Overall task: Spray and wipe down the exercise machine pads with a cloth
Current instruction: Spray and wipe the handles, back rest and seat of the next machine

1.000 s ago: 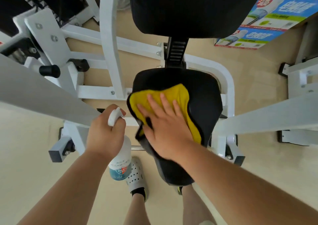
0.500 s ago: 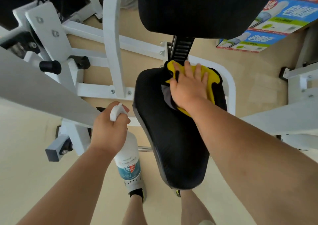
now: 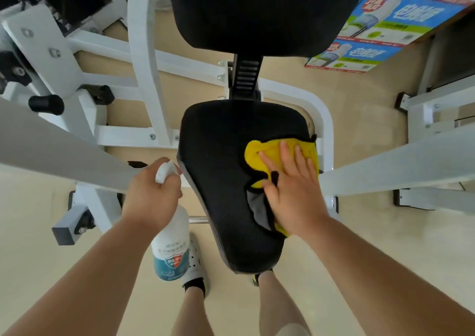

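Note:
The black seat pad [image 3: 218, 171] of a white exercise machine lies below me, with the black back pad [image 3: 252, 11] above it. A yellow cloth [image 3: 267, 153] with a grey underside lies on the seat's right side. My right hand [image 3: 293, 189] presses flat on the cloth with straight, spread fingers. My left hand [image 3: 151, 197] grips the neck of a white spray bottle [image 3: 171, 248] with a blue label, held upright just left of the seat, beside its edge.
White frame bars [image 3: 146, 60] run left of the seat, and two pale arms [image 3: 395, 166] cross at both sides. A black knob [image 3: 46, 104] sticks out at left. Printed blue boxes [image 3: 380, 27] lie on the floor at upper right. My feet stand under the seat.
My right hand has slid the cloth from the seat's near left to its back edge, then forward along the right side. The left hand with the bottle stayed nearly still.

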